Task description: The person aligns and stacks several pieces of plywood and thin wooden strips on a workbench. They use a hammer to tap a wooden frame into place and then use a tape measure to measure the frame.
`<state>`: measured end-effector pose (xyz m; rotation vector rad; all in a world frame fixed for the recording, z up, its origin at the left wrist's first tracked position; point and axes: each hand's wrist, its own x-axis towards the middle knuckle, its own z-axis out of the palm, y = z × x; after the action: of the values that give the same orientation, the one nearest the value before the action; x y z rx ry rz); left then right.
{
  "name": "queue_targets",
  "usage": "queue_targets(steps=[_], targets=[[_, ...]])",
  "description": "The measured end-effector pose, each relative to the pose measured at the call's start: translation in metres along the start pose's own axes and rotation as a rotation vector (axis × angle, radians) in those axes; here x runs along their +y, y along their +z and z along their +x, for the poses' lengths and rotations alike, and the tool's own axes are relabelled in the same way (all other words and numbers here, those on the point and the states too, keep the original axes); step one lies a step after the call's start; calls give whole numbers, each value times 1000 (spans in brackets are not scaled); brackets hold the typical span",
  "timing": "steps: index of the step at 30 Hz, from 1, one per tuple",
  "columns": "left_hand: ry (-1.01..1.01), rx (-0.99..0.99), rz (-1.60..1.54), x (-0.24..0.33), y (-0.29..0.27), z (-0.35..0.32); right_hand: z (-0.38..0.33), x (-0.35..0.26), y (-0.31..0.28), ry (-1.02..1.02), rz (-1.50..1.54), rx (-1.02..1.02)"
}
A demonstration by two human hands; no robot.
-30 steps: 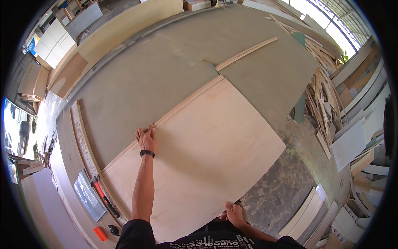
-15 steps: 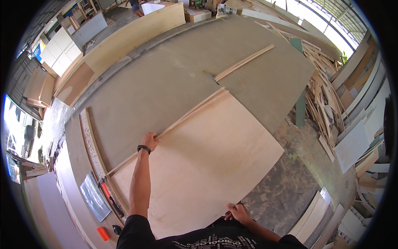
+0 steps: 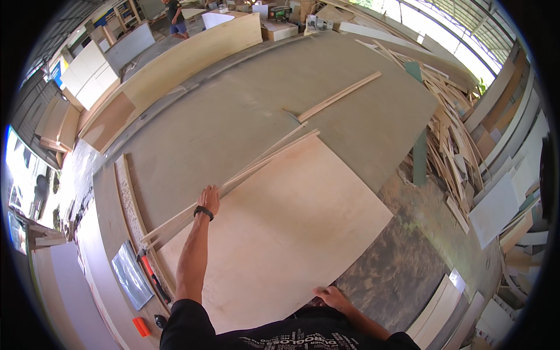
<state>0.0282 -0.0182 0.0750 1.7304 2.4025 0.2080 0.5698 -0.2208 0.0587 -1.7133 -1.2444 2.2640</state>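
Observation:
A pale plywood sheet (image 3: 291, 216) lies at an angle on the large grey-brown board in front of me. Along its far edge run thin wooden strips (image 3: 265, 160), one of them splayed apart from the sheet. My left hand (image 3: 210, 201), with a black band at the wrist, is closed over that outer strip; its fingertips are partly hidden. At the sheet's near edge, my right hand (image 3: 331, 296) grips the rim with the thumb on top, the other fingers mostly out of sight.
Two more strips (image 3: 341, 95) lie farther off on the grey-brown board (image 3: 204, 122). A speckled bar (image 3: 133, 201), a red-and-black tool (image 3: 153, 274) and a clear plastic packet (image 3: 133, 274) are at left. Scrap wood (image 3: 452, 140) is heaped at right. Another person (image 3: 177, 17) stands far back.
The outer strip has swung away from the sheet's far edge, widening a gap, as my left hand shifted slightly left. The person at the back has come more into view.

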Motion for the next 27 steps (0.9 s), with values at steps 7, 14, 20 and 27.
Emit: queue_targets(steps=[7,14,20,27], targets=[[-81,201,-38,41,-103,-84,9,-4,-58,-139,-391,-186],[-435,254,-101,83,-146,-275,43,52,-171,-256,-177,-66],[-914,388,-45,31,-126,-452,41,92,-248,38,-363,266],[-1414,398,180,-128,-111,-525,67,122,-235,145,-488,335]])
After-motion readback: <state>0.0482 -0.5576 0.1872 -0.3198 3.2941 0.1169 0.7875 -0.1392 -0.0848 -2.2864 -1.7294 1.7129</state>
